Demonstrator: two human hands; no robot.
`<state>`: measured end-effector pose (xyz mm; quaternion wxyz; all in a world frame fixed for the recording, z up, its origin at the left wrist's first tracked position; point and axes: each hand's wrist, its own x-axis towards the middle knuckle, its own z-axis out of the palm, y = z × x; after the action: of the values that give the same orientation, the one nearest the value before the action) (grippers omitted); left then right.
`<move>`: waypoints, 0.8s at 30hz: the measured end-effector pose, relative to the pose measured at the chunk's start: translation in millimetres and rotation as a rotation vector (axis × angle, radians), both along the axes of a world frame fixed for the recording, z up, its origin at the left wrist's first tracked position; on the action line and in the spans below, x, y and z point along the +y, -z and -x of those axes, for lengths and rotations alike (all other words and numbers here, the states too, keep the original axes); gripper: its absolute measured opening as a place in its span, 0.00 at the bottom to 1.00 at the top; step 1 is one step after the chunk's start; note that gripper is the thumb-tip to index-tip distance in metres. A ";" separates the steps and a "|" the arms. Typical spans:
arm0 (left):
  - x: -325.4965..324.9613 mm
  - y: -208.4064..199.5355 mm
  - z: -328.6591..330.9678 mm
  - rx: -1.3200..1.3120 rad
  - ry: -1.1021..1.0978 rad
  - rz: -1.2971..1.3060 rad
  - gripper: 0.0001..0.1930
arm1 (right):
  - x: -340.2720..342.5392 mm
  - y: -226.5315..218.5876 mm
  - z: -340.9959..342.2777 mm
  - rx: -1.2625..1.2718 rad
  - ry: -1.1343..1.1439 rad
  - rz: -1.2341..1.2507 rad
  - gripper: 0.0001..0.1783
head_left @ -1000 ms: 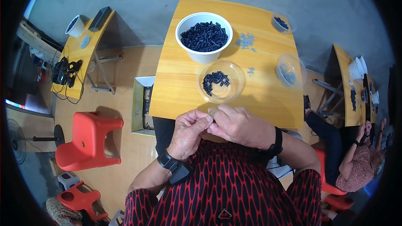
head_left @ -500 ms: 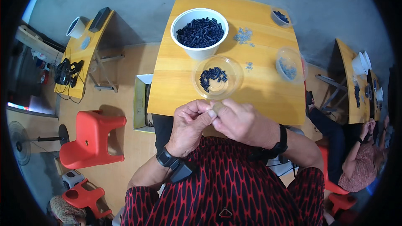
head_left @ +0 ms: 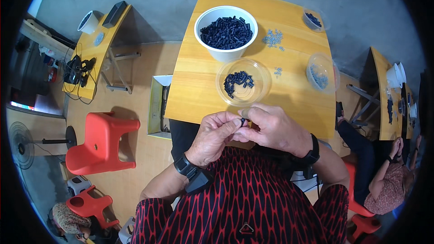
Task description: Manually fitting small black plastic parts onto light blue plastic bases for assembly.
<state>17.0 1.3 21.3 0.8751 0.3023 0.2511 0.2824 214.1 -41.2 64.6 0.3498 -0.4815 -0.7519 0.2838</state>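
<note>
My left hand and my right hand meet just past the table's near edge, closed in a pinch around a small black cylindrical piece. Only a sliver of that piece shows between my fingertips. A tan cover sits on one fingertip of my right hand. Beyond my hands, a shallow clear bowl holds a small pile of similar black pieces. Behind it stands a white tub heaped with more of them. To the right of these lie a loose group of small silvery parts and a smaller group.
A clear tub with silvery parts stands at the table's right edge, and another clear tub with dark pieces at the far right corner. A red chair and an open carton are to the left. Another person sits at right.
My fingertips have parted slightly, so the black piece now shows between them. My right fingers have shifted around it. The whole view has swung a little, moving the table rightward in the picture.
</note>
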 end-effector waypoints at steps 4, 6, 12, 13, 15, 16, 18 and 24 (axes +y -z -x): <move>-0.6 -4.7 1.2 0.036 0.007 -0.005 0.07 | 1.3 -0.4 2.7 0.042 0.006 0.013 0.13; -2.6 -6.2 0.8 0.041 -0.009 -0.012 0.07 | 0.9 3.7 4.6 0.023 -0.005 -0.025 0.13; -11.8 -2.4 -1.5 0.053 -0.151 -0.065 0.05 | -4.5 -1.2 13.2 -0.211 -0.009 -0.249 0.15; -12.9 -2.6 -2.7 0.079 -0.152 -0.086 0.04 | -6.8 -2.6 12.8 -0.328 -0.016 -0.308 0.17; -15.0 -2.0 -4.1 0.103 -0.149 -0.106 0.04 | -12.7 3.2 14.5 -0.354 0.009 -0.293 0.18; -15.5 -0.1 -3.7 0.121 -0.156 -0.137 0.04 | -14.4 6.7 15.2 -0.378 0.033 -0.281 0.19; -15.1 0.0 -5.3 0.137 -0.158 -0.168 0.04 | -15.1 9.4 16.3 -0.371 0.043 -0.304 0.20; -10.3 -2.8 -7.8 0.130 -0.122 -0.127 0.05 | -16.4 13.7 14.3 -0.221 0.098 -0.274 0.18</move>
<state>24.8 -9.0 24.1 0.8173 0.3590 0.3068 0.3302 199.8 -57.5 50.9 0.3408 -0.4936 -0.7930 0.1068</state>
